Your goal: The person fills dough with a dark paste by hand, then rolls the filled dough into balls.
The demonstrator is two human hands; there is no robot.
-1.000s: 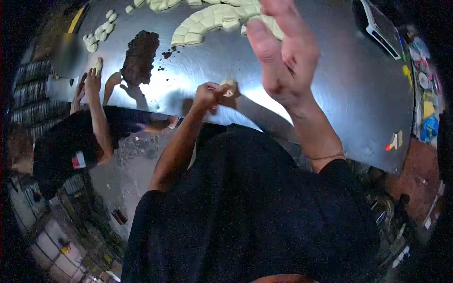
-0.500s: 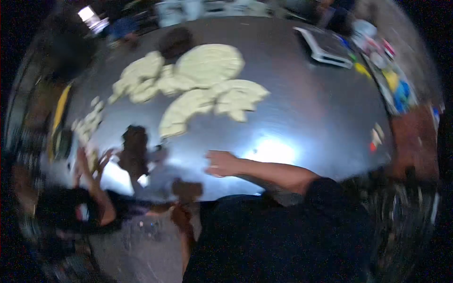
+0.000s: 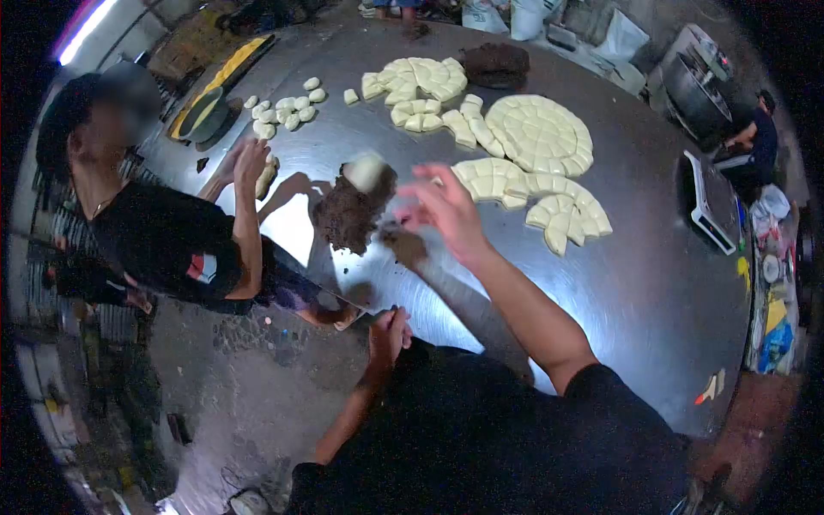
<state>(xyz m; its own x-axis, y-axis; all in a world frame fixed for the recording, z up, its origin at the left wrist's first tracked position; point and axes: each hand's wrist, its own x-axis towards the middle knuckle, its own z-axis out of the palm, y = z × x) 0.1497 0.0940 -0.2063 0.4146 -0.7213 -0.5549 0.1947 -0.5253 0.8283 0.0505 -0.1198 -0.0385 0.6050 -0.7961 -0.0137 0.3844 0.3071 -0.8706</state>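
Observation:
My right hand (image 3: 446,210) is stretched over the steel table with its fingers apart. Just left of its fingertips, a pale dough ball (image 3: 366,172), smeared by motion, overlaps a crumbly dark brown mass (image 3: 342,216). A smaller brown lump (image 3: 406,247) lies below that hand. My left hand (image 3: 390,333) is down at the table's near edge, fingers curled; whatever they may hold is hidden. Beyond my right hand are cut dough wedges (image 3: 489,182), more wedges (image 3: 568,210) and a scored dough round (image 3: 541,133).
At left, a co-worker (image 3: 163,227) handles dough near several small dough balls (image 3: 287,112) and a dark bowl (image 3: 204,116). Another brown mass (image 3: 496,65) sits at the far side. A scale (image 3: 711,206) stands at right, with a mixer (image 3: 697,90) behind.
The view has swung left. My right hand has moved left and its fingers have spread; the pale dough ball now shows beside it. My left hand remains by the table edge.

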